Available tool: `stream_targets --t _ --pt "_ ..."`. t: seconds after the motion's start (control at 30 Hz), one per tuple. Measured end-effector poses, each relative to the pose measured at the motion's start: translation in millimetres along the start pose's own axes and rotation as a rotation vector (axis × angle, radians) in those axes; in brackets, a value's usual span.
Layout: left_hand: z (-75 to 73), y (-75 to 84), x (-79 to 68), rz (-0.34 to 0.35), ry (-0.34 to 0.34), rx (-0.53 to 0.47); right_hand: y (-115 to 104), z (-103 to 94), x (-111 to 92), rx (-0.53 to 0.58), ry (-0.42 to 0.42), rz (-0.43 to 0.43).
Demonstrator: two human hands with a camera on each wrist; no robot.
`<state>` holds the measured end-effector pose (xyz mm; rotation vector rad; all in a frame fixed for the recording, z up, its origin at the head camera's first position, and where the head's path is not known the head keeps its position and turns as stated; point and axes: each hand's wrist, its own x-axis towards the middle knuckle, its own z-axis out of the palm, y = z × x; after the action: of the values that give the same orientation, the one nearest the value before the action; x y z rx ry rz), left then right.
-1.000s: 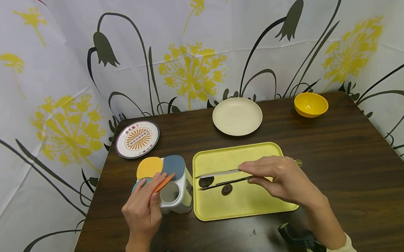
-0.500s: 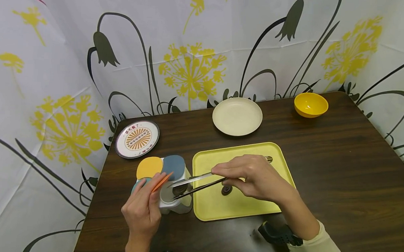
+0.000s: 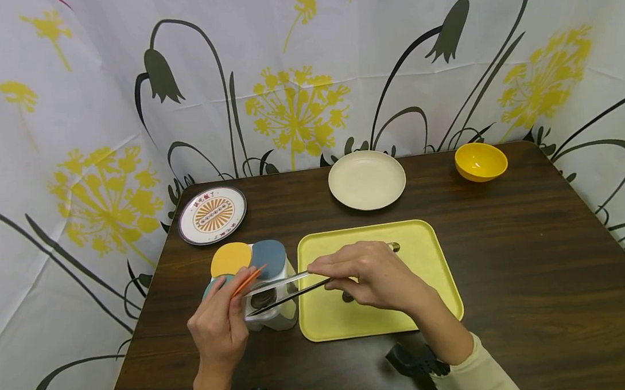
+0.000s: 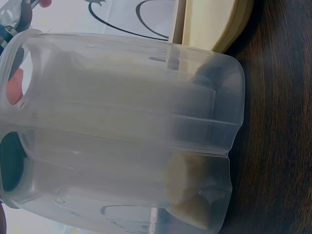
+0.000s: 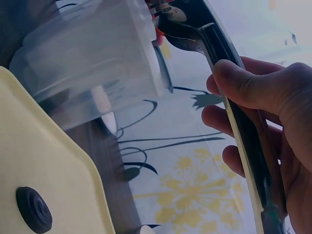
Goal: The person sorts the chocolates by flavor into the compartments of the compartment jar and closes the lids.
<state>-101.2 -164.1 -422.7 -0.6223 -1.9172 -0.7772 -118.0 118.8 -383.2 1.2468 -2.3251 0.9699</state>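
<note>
My left hand (image 3: 218,324) pinches the raised orange lid (image 3: 248,280) of a clear storage container (image 3: 288,312) with several coloured lids. My right hand (image 3: 374,276) holds metal tongs (image 3: 283,281) with a spoon-like end (image 5: 184,38) and a forked end. Their tips reach over the container's open compartment. Between them shows a dark round disc (image 3: 263,298); I cannot tell whether the tongs still grip it. A second ridged dark disc (image 5: 34,209) lies on the yellow tray (image 3: 370,326), partly covered by my right hand in the head view.
A patterned plate (image 3: 213,215) stands behind the container at left. Farther back are a cream plate (image 3: 367,180) and a yellow bowl (image 3: 481,162). Pale pieces (image 4: 187,179) lie at the bottom of another compartment. A printed cloth (image 3: 316,74) hangs behind the table.
My right hand has moved left with the tongs, bringing one dark disc from the tray to over the open compartment. My left hand stays at the orange lid, which tilts slightly more upright.
</note>
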Motion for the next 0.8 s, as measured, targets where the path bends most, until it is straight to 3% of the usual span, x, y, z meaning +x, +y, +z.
stream_targets --t 0.8 --pt "0.1 -1.2 -0.8 -0.002 -0.005 0.006 1.9 -0.8 0.3 0.026 -0.040 0.006"
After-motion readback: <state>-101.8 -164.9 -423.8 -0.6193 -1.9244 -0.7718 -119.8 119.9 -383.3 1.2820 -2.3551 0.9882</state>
